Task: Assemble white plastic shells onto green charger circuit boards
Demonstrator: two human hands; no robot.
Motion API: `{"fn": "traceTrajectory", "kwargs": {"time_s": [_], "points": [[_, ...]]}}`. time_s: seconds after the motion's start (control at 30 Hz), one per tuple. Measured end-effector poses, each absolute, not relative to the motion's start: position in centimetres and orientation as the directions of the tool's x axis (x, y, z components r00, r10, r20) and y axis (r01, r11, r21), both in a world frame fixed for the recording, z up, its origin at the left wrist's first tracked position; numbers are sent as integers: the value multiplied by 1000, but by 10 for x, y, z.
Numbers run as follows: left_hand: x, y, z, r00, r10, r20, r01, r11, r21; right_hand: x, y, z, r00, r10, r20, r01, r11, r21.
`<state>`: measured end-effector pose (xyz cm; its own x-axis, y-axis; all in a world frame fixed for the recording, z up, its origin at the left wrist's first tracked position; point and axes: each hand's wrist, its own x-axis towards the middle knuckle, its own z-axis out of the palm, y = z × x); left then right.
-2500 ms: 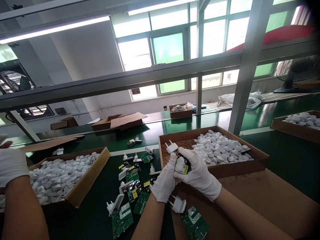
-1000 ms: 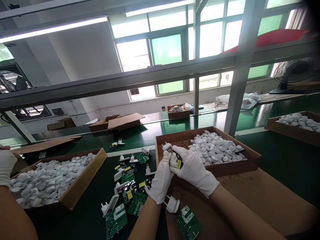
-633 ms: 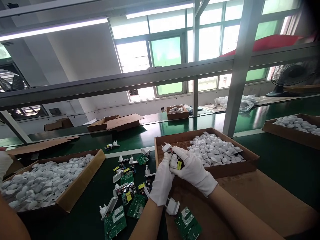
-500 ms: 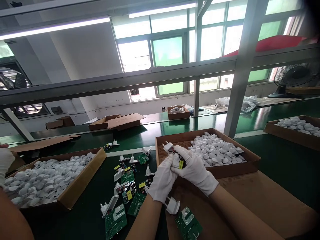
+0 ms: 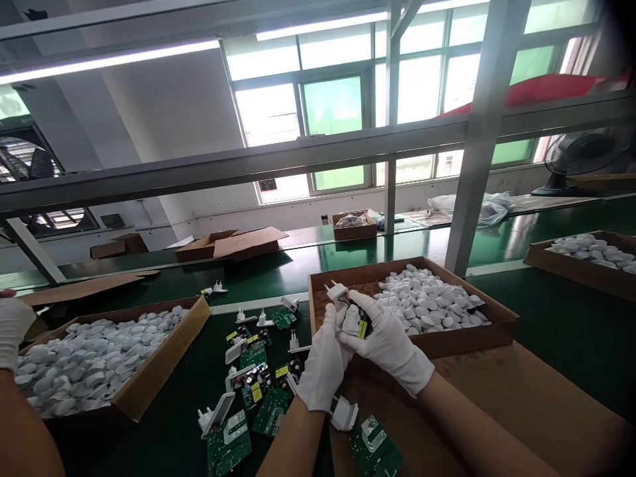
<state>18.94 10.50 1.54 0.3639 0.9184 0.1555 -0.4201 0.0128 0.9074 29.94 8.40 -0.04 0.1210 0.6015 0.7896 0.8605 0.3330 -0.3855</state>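
Note:
In white gloves, both hands are closed together over the near left part of a cardboard box. My right hand (image 5: pixel 387 344) grips a small circuit board (image 5: pixel 363 328) with a yellow component, mostly covered by the fingers. A white plug piece (image 5: pixel 337 292) with two pins points up and left, with wires running between it and the board. My left hand (image 5: pixel 324 361) pinches at the plug piece's lower side; its exact hold is partly hidden. Between the hands shows a white rounded piece (image 5: pixel 351 319). Below them lie another white plug piece (image 5: pixel 344 414) and a green circuit board (image 5: pixel 375 445).
The cardboard box (image 5: pixel 464 334) holds many white caps, as does a left box (image 5: pixel 161 361). Boards with plugs (image 5: pixel 256 391) lie scattered between them on the green belt. A metal post (image 5: pixel 472 165) rises behind. Another person's gloved hand (image 5: pixel 14 331) is at far left.
My left hand has turned slightly, its fingertips shifting up and left toward the plug piece. The held board tilts a little differently. The other person's hand has moved slightly to the right.

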Motion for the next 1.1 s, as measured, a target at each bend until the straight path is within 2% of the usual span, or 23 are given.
{"fn": "traceTrajectory", "kwargs": {"time_s": [0.1,0.23,0.3,0.47,0.63,0.83,0.9,0.97,1.1], "points": [[187,103,24,381,899,215,-316,-92,944,296,85,-2,153,597,787,859,312,-405],[190,103,25,411,845,342,-12,-370,929,293,87,-2,141,539,831,886,305,-348],[192,105,21,421,839,345,33,-394,919,293,87,-2,140,526,839,894,297,-336],[195,111,11,396,852,344,26,-385,923,295,86,-3,98,480,872,925,280,-258],[198,111,10,416,874,253,-90,-238,967,297,86,-3,57,451,890,946,261,-193],[188,106,16,500,837,222,-319,-60,946,296,87,-2,114,509,853,950,196,-244],[186,106,16,479,856,193,-339,-22,940,296,88,-2,126,524,842,951,177,-253],[189,108,13,429,882,196,-284,-74,956,296,89,-4,123,522,844,952,179,-250],[197,113,7,326,885,333,-82,-324,942,297,90,-7,100,502,859,952,204,-230]]}}
